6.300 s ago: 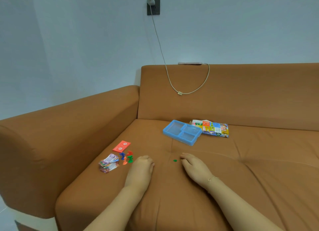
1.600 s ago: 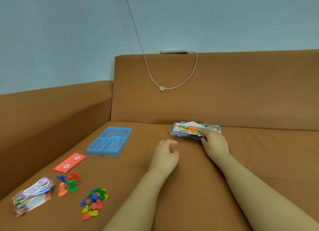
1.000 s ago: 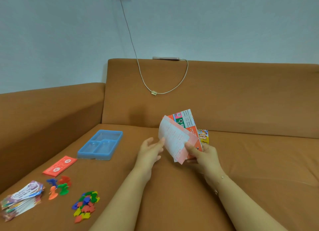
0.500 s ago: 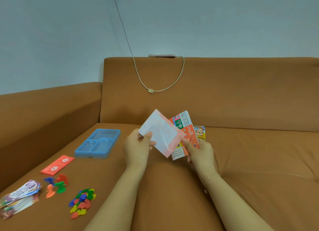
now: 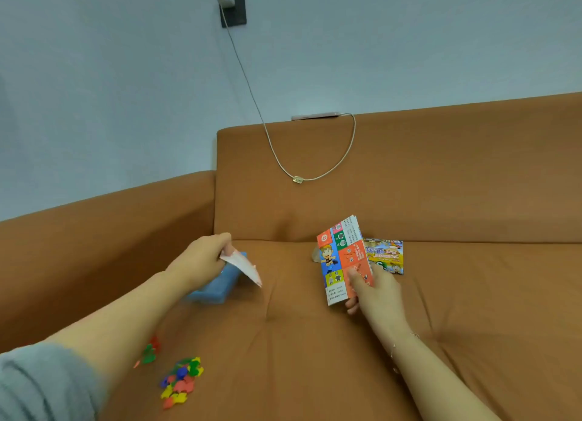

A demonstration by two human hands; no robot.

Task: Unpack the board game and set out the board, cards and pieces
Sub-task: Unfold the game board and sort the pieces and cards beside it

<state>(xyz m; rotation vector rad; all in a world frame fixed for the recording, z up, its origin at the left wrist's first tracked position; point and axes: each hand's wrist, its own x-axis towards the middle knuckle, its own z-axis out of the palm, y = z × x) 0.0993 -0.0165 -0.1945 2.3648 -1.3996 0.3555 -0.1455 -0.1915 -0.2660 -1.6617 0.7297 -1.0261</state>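
My left hand (image 5: 201, 261) pinches a folded pale pink paper sheet (image 5: 244, 267) and holds it out to the left over the blue plastic tray (image 5: 211, 290), which my forearm partly hides. My right hand (image 5: 373, 290) grips the folded colourful game board (image 5: 341, 258) upright above the seat. Behind it the game box (image 5: 385, 255) lies on the cushion. A pile of small coloured plastic pieces (image 5: 181, 381) sits on the seat at lower left, with a few red and green pawns (image 5: 150, 353) beside my left arm.
Everything lies on an orange-brown sofa (image 5: 441, 294) with an armrest (image 5: 94, 231) on the left. A charger cable (image 5: 283, 165) hangs from a wall socket (image 5: 233, 8) to a phone (image 5: 315, 116) on the backrest top.
My left hand has carried the pink sheet away from the board, leftward over the blue tray. My right hand keeps the folded board upright. The view has shifted, hiding the cards at far left.
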